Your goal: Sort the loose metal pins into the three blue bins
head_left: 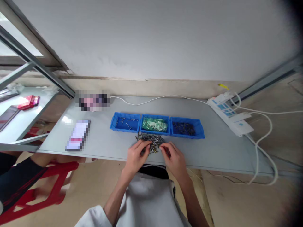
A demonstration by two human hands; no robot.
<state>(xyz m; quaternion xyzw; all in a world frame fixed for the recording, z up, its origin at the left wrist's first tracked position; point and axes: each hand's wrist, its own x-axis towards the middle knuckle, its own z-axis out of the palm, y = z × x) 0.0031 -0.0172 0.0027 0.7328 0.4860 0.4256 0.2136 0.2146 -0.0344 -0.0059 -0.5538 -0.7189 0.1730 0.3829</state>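
Your left hand [136, 155] and right hand [174, 159] are at the metal bits [154, 141] on the table [213, 148], near the blue bins [187, 136]. Can't tell if fingertips pinch any. Tiny bits need gentle fingers.

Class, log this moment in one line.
left hand: metal pile, left edge | right hand: same pile, right edge | left bin: few metal pieces | middle bin: green packets | right bin: dark pieces

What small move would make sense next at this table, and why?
Probably the right hand should draw one piece clear of the pile of small metal pieces: its fingertips are at the pile's edge, and the pieces lie crossed over each other, so one alone would be easier to tell apart.
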